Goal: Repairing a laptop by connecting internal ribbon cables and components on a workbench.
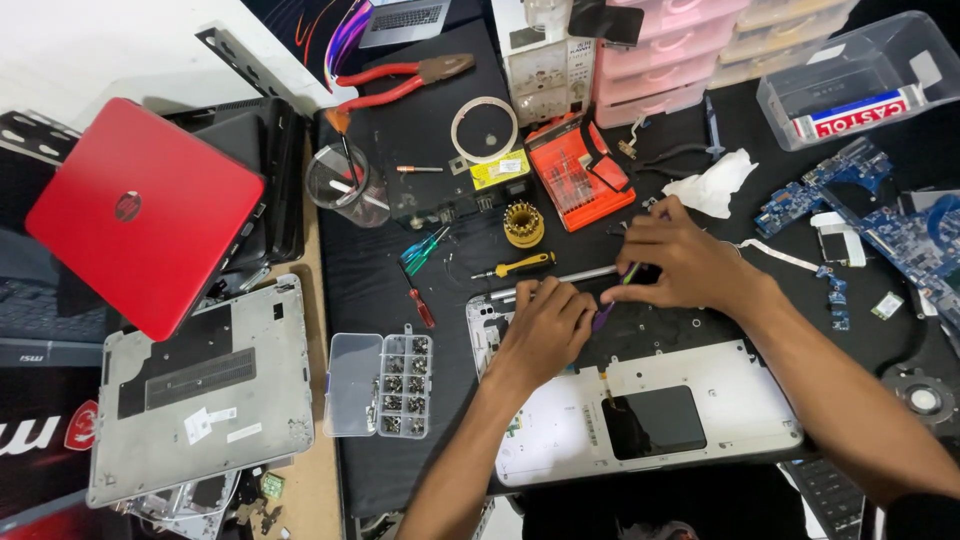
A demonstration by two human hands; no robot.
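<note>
While both hands worked at the middle of the frame, the left hand lay flat, fingers curled loosely and pressing down on the upper edge of the opened laptop shell, holding nothing that could be seen. Just right of it, the right hand was pinched narrow around a slim purple tool, whose tip slanted down toward the dark inside of the shell between the two hands. That shell, a silver palmrest turned underside up with a black touchpad panel at its lower middle, sat on the black bench mat at the centre and lower right of the frame. It looked light and thin, stiff along its metal rim but likely to flex at the cut-outs, so a hold by the outer edges seemed safer than the ribbon areas; the tool looked light and smooth, best held near its middle. Above the hands lay a yellow-handled screwdriver and an orange bit case. Left of the shell stood a clear screw box, then a grey bottom cover, and a red laptop at the upper left. Blue circuit boards lay at the right.
</note>
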